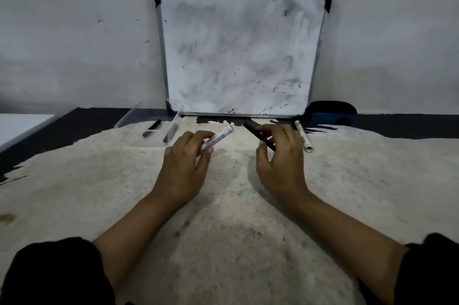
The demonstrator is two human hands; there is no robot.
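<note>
White plastic forms the barrel of the marker (pixel 218 139) that is gripped by the curled fingers and thumb of the left hand (pixel 185 170), while a black pen (pixel 258 136) is pinched in the fingertips of the right hand (pixel 280 163). Both are held just above the surface (pixel 223 230), in front of the lower edge of the whiteboard (pixel 241 56). A sorting step is judged to be in hand: next, the black pen should be carried to the clear tray (pixel 129 114) at the whiteboard's lower left corner, where two dark pens (pixel 152 128) lie, and its wall should not be struck.

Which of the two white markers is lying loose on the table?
The right-side marker, beside the right hand and in front of the blue eraser. The other marker, with red print, is gripped in the left hand.
</note>
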